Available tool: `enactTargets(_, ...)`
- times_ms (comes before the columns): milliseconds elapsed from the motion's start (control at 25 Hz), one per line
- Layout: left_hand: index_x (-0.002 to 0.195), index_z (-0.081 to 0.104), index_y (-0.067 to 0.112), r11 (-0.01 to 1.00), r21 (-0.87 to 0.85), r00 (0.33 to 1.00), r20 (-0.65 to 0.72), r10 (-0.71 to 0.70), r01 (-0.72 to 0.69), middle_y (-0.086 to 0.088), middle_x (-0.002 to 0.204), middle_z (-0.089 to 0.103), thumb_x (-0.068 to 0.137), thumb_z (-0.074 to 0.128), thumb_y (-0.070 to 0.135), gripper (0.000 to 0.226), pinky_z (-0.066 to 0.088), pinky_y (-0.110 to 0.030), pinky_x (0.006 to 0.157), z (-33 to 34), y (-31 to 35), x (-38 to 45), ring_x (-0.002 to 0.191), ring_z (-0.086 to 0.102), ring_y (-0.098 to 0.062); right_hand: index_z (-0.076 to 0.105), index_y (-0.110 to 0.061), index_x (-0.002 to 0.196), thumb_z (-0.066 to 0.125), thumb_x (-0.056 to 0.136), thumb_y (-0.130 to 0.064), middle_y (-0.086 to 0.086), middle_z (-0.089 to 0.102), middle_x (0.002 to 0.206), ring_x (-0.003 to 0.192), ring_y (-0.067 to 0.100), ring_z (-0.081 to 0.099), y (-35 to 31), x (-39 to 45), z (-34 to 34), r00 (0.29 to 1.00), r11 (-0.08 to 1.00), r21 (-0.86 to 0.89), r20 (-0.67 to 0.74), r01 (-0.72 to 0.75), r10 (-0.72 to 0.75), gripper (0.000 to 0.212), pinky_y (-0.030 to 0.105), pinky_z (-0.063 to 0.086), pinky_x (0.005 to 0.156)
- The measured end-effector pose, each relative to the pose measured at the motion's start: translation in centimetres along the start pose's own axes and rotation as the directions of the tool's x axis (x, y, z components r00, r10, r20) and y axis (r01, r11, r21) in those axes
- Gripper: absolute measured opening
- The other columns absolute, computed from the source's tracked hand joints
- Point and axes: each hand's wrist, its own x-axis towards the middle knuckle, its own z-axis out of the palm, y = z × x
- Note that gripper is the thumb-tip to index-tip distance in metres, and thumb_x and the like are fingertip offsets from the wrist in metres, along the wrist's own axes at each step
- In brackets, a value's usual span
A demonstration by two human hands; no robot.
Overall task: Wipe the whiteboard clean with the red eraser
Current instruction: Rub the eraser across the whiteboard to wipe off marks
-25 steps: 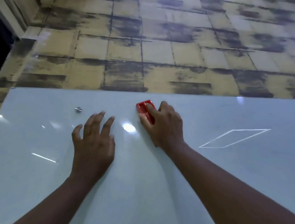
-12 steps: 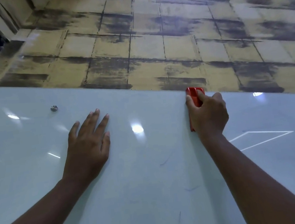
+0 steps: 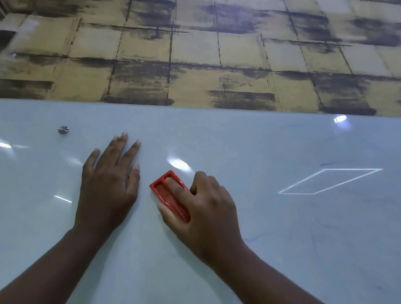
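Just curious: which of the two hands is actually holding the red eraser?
The right hand holds the red eraser against the whiteboard; the left hand lies flat and holds nothing.

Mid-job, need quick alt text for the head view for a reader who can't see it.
The right hand grips a red eraser on a glossy whiteboard, while the left hand rests flat beside it. Faint blue marks remain to the right.

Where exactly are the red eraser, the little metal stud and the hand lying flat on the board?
red eraser point(image 3: 164, 191): head view, on its open red back.
metal stud point(image 3: 63, 129): head view, on its round cap.
left hand point(image 3: 108, 182): head view, on the back of the hand.
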Motion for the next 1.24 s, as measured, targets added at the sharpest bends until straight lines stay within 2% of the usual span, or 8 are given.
enactTargets(80,0.160,0.047,0.018,1.000,-0.011,1.000,-0.012,0.001,-0.001,-0.008,0.169,0.038,0.106,0.034,0.036,0.058,0.019,-0.046,0.128,-0.1,0.1,0.0,0.158,0.034,-0.023,0.074,-0.026,0.121,0.057,0.095,-0.051,0.005,0.051,0.082,0.069,0.026,0.050,2.9,0.3,-0.8,1.000,0.998,-0.068,-0.001,-0.020,0.020,0.040,0.035,0.043,0.058)
enactTargets(280,0.160,0.046,0.016,1.000,-0.021,1.000,-0.005,0.003,-0.003,-0.010,0.170,0.035,0.106,0.037,0.036,0.058,0.018,-0.050,0.130,-0.3,0.5,-1.0,0.159,0.031,-0.024,0.071,-0.030,0.132,0.067,0.095,-0.053,0.003,0.044,0.084,0.074,0.025,0.050,13.4,0.1,-5.5,0.892,0.882,-0.138,-0.118,-0.451,0.437,0.044,0.033,0.038,0.063)
enactTargets(520,0.160,0.045,0.011,0.999,0.026,1.000,-0.015,0.019,-0.018,-0.015,0.169,0.037,0.107,0.038,0.034,0.058,0.020,-0.052,0.129,-0.7,1.0,-2.6,0.158,0.033,-0.029,0.068,-0.025,0.138,0.068,0.094,-0.052,0.004,0.046,0.091,0.086,0.029,0.057,13.0,-1.2,-5.2,0.754,0.763,-0.045,-0.208,-0.644,0.624,0.051,0.038,0.049,0.074)
enactTargets(680,0.158,0.047,0.012,0.999,0.032,1.000,-0.028,-0.007,0.008,-0.013,0.168,0.040,0.107,0.040,0.035,0.057,0.020,-0.051,0.128,-0.9,1.5,-3.4,0.157,0.035,-0.028,0.073,-0.026,0.129,0.069,0.093,-0.045,0.003,0.042,0.085,0.074,0.029,0.050,5.7,-2.7,-2.4,0.901,0.908,-0.056,-0.165,-0.415,0.401,0.041,0.044,0.049,0.068)
enactTargets(800,0.160,0.045,0.014,0.999,-0.026,1.000,0.008,-0.023,0.023,-0.009,0.169,0.038,0.107,0.042,0.035,0.057,0.018,-0.049,0.129,-1.3,1.4,-3.9,0.159,0.031,-0.026,0.069,-0.026,0.134,0.063,0.095,-0.045,0.005,0.048,0.089,0.078,0.027,0.048,-1.0,-5.5,-1.6,0.989,0.989,-0.008,-0.006,-0.151,0.151,0.045,0.039,0.042,0.067)
enactTargets(1000,0.162,0.041,0.013,0.999,-0.053,0.999,0.046,-0.001,0.003,-0.009,0.171,0.034,0.108,0.041,0.035,0.058,0.019,-0.051,0.131,-2.2,1.3,-5.7,0.160,0.027,-0.026,0.069,-0.026,0.133,0.064,0.096,-0.050,0.004,0.055,0.091,0.077,0.023,0.051,-3.9,-9.3,-3.0,0.970,0.987,0.016,0.182,0.161,-0.161,0.045,0.037,0.036,0.069)
enactTargets(1080,0.161,0.043,0.012,0.997,-0.071,0.999,0.038,0.009,-0.006,-0.008,0.171,0.034,0.108,0.043,0.031,0.056,0.018,-0.049,0.132,-2.8,1.3,-7.2,0.160,0.028,-0.024,0.072,-0.029,0.131,0.067,0.093,-0.048,0.005,0.055,0.086,0.074,0.028,0.055,-0.5,-8.4,-4.0,0.988,0.996,-0.041,0.138,0.080,-0.074,0.042,0.040,0.038,0.070)
enactTargets(1240,0.160,0.044,0.011,0.998,-0.059,0.999,0.037,0.015,-0.013,-0.007,0.171,0.034,0.108,0.046,0.027,0.055,0.017,-0.045,0.132,-3.8,1.2,-10.3,0.160,0.028,-0.022,0.073,-0.031,0.130,0.068,0.090,-0.050,0.003,0.050,0.083,0.070,0.029,0.055,8.4,-8.2,-7.1,0.959,0.944,-0.174,-0.010,-0.282,0.285,0.044,0.043,0.039,0.072)
